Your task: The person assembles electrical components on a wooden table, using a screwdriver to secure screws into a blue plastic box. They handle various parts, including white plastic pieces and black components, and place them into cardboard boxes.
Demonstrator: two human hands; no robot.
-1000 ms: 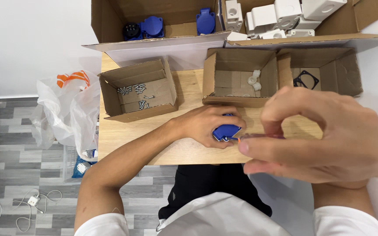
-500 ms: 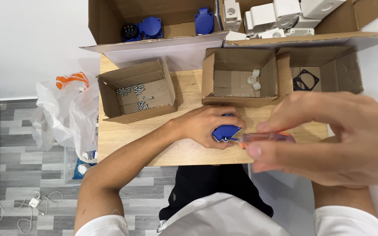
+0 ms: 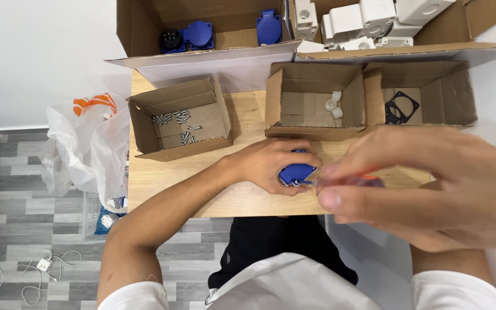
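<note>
My left hand point(image 3: 271, 163) grips a small blue socket part point(image 3: 295, 173) and presses it onto the wooden table point(image 3: 162, 175). My right hand point(image 3: 431, 183), large and close to the camera, holds a screwdriver with a clear orange handle point(image 3: 354, 182). The screwdriver's metal tip point(image 3: 304, 183) touches the lower edge of the blue part. Most of the blue part is hidden under my left fingers.
A small cardboard box of screws point(image 3: 180, 117) stands at left. A box with white plastic pieces point(image 3: 315, 100) and a box with a black gasket point(image 3: 420, 95) are behind my hands. Larger boxes hold blue sockets point(image 3: 202, 26) and white housings point(image 3: 368, 20). A plastic bag point(image 3: 87, 143) hangs off the left edge.
My right hand has shifted slightly right and lower, its fingers turning around the screwdriver handle. My left hand and the blue part have stayed put.
</note>
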